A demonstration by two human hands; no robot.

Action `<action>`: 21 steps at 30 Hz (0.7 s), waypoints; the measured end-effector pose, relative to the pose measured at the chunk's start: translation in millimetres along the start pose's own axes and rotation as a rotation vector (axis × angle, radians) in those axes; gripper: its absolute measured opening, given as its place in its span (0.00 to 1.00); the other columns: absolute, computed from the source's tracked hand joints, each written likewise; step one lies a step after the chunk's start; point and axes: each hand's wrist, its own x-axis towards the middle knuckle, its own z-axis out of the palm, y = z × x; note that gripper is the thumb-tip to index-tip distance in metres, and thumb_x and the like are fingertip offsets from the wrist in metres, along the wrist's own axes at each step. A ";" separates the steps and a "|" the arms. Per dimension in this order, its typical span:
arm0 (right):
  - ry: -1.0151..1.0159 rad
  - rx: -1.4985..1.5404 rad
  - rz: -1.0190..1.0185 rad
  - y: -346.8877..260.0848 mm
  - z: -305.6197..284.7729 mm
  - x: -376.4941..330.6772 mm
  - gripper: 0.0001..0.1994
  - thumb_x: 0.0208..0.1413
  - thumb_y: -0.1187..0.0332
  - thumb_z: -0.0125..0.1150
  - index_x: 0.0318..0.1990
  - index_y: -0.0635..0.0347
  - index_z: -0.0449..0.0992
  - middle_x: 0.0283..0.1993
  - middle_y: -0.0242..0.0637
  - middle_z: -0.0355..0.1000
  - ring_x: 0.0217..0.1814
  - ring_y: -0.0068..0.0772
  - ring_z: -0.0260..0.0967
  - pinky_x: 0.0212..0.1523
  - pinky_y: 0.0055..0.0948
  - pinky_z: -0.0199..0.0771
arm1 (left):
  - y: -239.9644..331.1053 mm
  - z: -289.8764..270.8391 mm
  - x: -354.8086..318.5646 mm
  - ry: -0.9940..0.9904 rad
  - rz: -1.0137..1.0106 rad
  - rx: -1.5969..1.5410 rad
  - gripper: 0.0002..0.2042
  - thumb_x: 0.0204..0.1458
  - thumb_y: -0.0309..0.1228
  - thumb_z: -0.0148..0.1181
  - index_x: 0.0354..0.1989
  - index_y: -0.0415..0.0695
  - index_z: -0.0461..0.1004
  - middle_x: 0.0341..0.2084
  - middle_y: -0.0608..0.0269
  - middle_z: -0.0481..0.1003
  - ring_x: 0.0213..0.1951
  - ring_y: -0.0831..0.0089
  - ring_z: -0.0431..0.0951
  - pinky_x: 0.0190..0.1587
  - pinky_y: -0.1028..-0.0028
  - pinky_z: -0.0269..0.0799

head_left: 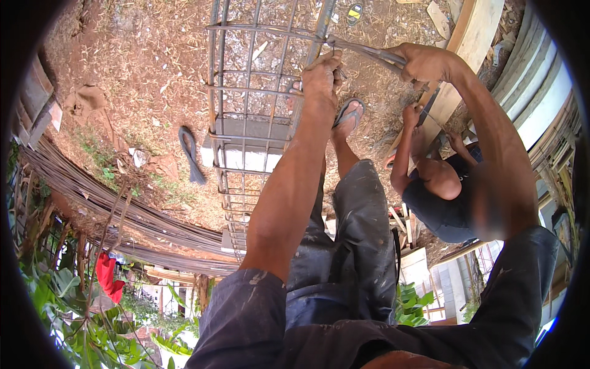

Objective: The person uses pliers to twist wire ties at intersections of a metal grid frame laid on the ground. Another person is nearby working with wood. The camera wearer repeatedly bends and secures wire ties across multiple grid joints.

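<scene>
My right hand [427, 63] is closed around the handles of long metal pincers [372, 50]. The pincers' jaws meet the steel rebar cage [246, 89] at a crossing on its right-hand long bar. Just below that crossing, my left hand [322, 72] is closed against the same bar. A short dark end pokes out beside its fingers; what they hold is mostly hidden. The cage's long bars and crosswise ties run down past my left forearm. One sandalled foot [350, 114] stands to the right of the cage.
A co-worker [448, 190] crouches at right, one hand on a dark tool by a long wooden plank [458, 74]. A pale block [239, 157] lies under the cage. A dark looped bundle [192, 154] is left of it. Long thin rods [135, 206] line the left.
</scene>
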 end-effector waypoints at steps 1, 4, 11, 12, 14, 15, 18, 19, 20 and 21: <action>-0.042 0.051 0.002 2.3 -2.9 0.5 0.39 0.41 0.78 0.50 0.68 0.48 0.58 0.36 0.40 0.70 0.37 0.38 0.72 0.35 0.35 0.82 | 0.8 0.8 -1.4 -0.007 0.007 0.017 0.09 0.50 0.22 0.59 0.40 0.36 0.79 0.20 0.68 0.73 0.17 0.82 0.64 0.18 0.81 0.58; -0.080 0.118 -0.017 8.4 -15.1 6.9 0.39 0.42 0.77 0.51 0.69 0.48 0.57 0.42 0.42 0.68 0.39 0.40 0.72 0.40 0.35 0.84 | 2.9 0.0 -3.8 -0.007 0.007 0.013 0.10 0.50 0.21 0.59 0.40 0.35 0.79 0.20 0.68 0.72 0.18 0.83 0.64 0.18 0.81 0.57; -0.294 0.326 -0.082 20.7 -27.5 11.2 0.39 0.42 0.66 0.64 0.68 0.52 0.60 0.36 0.41 0.72 0.36 0.35 0.74 0.39 0.31 0.83 | 5.4 -6.4 -3.8 -0.053 -0.051 0.001 0.11 0.51 0.25 0.59 0.42 0.35 0.77 0.28 0.64 0.72 0.29 0.76 0.70 0.33 0.77 0.67; -0.284 0.315 -0.085 20.1 -27.5 12.0 0.39 0.44 0.64 0.65 0.68 0.52 0.59 0.37 0.41 0.73 0.35 0.35 0.74 0.38 0.31 0.83 | 5.1 -6.2 -3.1 -0.052 -0.026 0.022 0.11 0.51 0.25 0.59 0.42 0.34 0.77 0.28 0.63 0.72 0.29 0.75 0.71 0.34 0.77 0.67; -0.263 0.297 -0.094 19.7 -25.9 10.8 0.38 0.48 0.60 0.66 0.68 0.53 0.59 0.37 0.40 0.74 0.33 0.34 0.75 0.38 0.30 0.82 | 4.4 -5.3 -1.8 -0.048 0.022 0.068 0.12 0.51 0.27 0.59 0.42 0.33 0.77 0.30 0.62 0.73 0.30 0.74 0.72 0.34 0.77 0.67; -0.229 0.247 -0.174 21.9 -22.8 15.3 0.35 0.53 0.56 0.65 0.66 0.55 0.61 0.37 0.40 0.75 0.31 0.33 0.75 0.36 0.30 0.80 | 3.4 -7.4 -3.6 -0.067 0.029 0.034 0.14 0.52 0.28 0.59 0.44 0.33 0.75 0.31 0.60 0.73 0.32 0.72 0.72 0.35 0.75 0.68; -0.218 0.352 -0.058 19.2 -10.1 14.5 0.29 0.56 0.57 0.62 0.62 0.62 0.64 0.38 0.41 0.75 0.33 0.32 0.75 0.35 0.29 0.78 | 1.7 -10.2 -15.0 -0.024 0.043 -0.047 0.16 0.52 0.31 0.60 0.46 0.33 0.74 0.31 0.59 0.74 0.31 0.71 0.73 0.33 0.74 0.69; -0.249 0.430 -0.076 27.5 -1.5 18.6 0.26 0.57 0.57 0.62 0.55 0.68 0.67 0.38 0.42 0.75 0.34 0.30 0.74 0.33 0.29 0.77 | 2.4 -3.6 -22.9 0.045 0.036 -0.061 0.15 0.52 0.31 0.61 0.44 0.34 0.74 0.28 0.60 0.75 0.28 0.73 0.73 0.30 0.75 0.69; -0.308 0.624 -0.053 37.7 9.6 22.1 0.25 0.56 0.58 0.63 0.54 0.69 0.68 0.37 0.41 0.75 0.32 0.30 0.74 0.31 0.28 0.76 | 2.2 2.8 -26.5 0.114 0.030 -0.074 0.14 0.52 0.32 0.62 0.42 0.34 0.75 0.25 0.61 0.75 0.24 0.75 0.73 0.27 0.77 0.69; -0.364 0.816 -0.039 47.0 19.4 24.8 0.24 0.56 0.59 0.63 0.53 0.69 0.69 0.36 0.40 0.75 0.31 0.30 0.74 0.29 0.28 0.75 | 0.1 5.8 -23.1 0.065 -0.058 -0.101 0.15 0.52 0.33 0.61 0.42 0.34 0.73 0.26 0.59 0.75 0.26 0.71 0.75 0.29 0.74 0.71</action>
